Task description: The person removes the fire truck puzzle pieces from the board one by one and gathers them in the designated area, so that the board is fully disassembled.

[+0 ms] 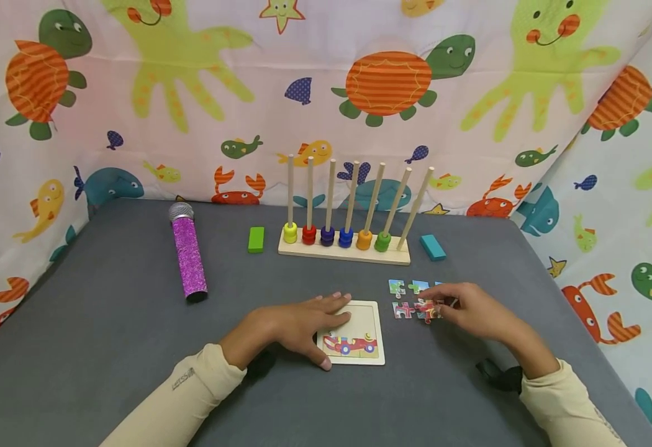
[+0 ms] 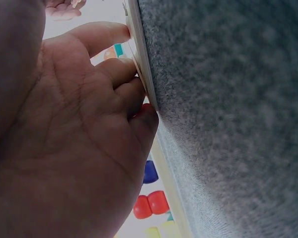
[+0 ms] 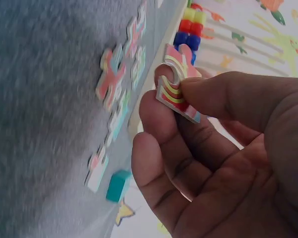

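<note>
Now we pinch a puzzle piece (image 3: 176, 87) in the right hand (image 1: 471, 310), just above the loose pieces (image 1: 410, 298). Thin, light, stiff card: best gripped by its edges. Left hand (image 1: 298, 326) lies flat, steadying the tray (image 1: 375, 347) on the desk (image 1: 108, 347).

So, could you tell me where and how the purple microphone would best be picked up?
The microphone lies flat on the grey table, its length running away from the person, silver head at the far end. Probably best to come from above and wrap the fingers across the middle of the purple barrel: its round sides are free and nothing crowds it.
</note>
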### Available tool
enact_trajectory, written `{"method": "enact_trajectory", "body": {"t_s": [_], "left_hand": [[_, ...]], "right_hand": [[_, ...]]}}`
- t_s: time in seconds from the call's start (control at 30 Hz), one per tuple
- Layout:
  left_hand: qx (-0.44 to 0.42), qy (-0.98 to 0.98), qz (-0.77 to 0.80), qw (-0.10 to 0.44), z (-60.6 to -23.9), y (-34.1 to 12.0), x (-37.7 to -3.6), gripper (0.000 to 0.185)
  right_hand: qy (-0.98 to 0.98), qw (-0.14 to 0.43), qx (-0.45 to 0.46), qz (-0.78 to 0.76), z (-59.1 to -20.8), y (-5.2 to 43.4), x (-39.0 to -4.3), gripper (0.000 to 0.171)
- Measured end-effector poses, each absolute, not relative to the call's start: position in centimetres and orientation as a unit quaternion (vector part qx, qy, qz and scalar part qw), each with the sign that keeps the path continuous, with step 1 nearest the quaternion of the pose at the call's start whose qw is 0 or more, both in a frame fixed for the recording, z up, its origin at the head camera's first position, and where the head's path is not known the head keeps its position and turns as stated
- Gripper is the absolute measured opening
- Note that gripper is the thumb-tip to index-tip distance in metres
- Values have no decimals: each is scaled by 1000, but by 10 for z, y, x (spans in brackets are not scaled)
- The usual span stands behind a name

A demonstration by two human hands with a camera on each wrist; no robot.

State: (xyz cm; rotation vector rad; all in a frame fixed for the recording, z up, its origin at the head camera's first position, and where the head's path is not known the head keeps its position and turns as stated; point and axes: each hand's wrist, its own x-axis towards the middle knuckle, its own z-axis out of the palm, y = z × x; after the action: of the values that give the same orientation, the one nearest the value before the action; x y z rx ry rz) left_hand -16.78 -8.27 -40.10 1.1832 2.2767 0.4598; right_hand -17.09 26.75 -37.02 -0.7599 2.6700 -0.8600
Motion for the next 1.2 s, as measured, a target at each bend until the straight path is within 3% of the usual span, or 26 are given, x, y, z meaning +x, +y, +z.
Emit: {"method": "enact_trajectory", "body": {"t_s": [0.4, 0.7, 1.2], "left_hand": [[436, 840, 170, 274, -398, -82, -169, 91], [432, 841, 170, 276, -398, -81, -168, 91], [436, 842, 165, 272, -397, -82, -168, 92]], "right_hand": [[922, 114, -224, -296, -384, 299, -182, 26], [917, 137, -213, -308, -390, 299, -186, 21], [932, 111, -215, -269, -390, 298, -188, 19]]}}
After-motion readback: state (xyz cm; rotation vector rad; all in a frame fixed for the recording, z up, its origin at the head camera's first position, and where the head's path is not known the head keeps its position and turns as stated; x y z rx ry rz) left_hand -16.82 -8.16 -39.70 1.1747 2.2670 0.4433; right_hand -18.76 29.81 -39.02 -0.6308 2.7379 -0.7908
